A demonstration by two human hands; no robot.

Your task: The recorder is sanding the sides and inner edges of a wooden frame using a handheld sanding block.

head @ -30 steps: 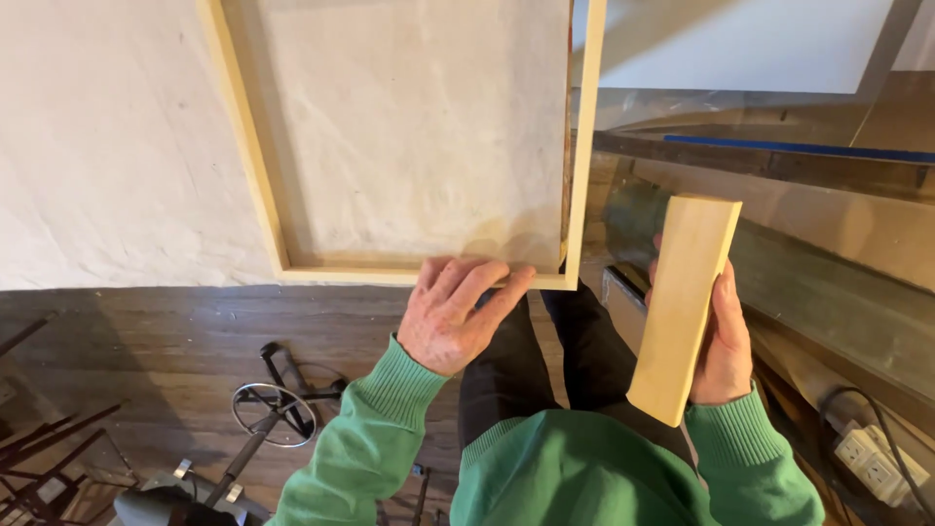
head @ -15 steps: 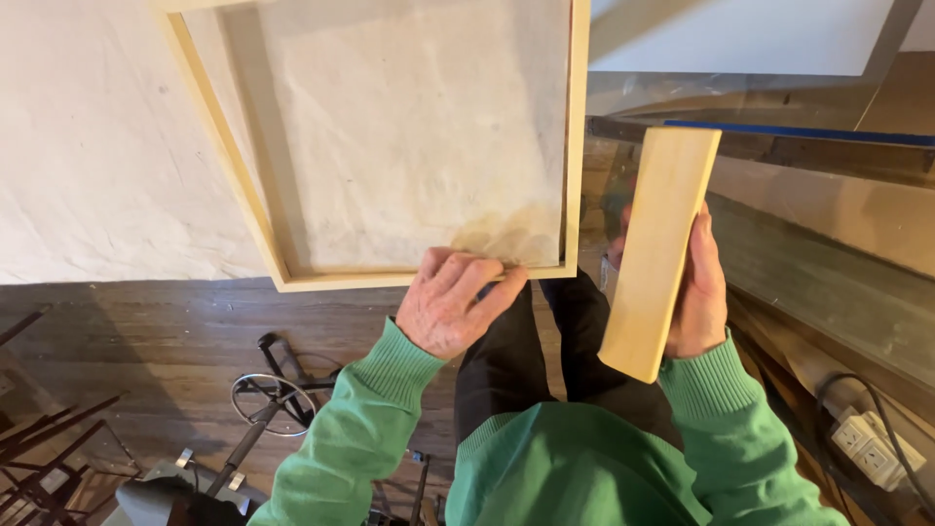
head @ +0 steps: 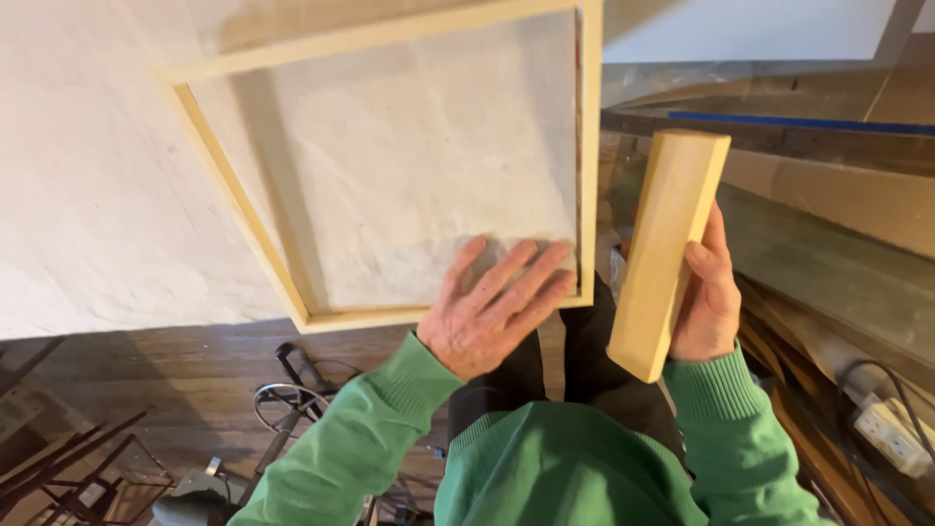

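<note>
Your left fingers [head: 516, 273] are lying spread flat over the frame [head: 243, 209] corner, just pressing, not gripping, so it's risking a slide off the cloth [head: 88, 166]. Right hand [head: 706, 292] is clamping the block [head: 667, 244] beside them; it's hanging over open floor.

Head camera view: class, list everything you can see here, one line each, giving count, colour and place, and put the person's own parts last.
Pale wooden rectangular frame: one, light yellow, on the cloth, centre.
Off-white cloth-covered surface: one, upper left, under the frame.
Pale wooden rectangular block: one, light yellow, right of the frame, held tilted.
Dark wooden floor: brown, lower left.
Black metal stand parts: several, on the floor, lower left.
White power strip: one, far right, low.
Blue strip: one, upper right.
Green sleeves: two, bottom.
Left hand: fingers spread flat inside the frame's near right corner.
Right hand: closed around the block.
</note>
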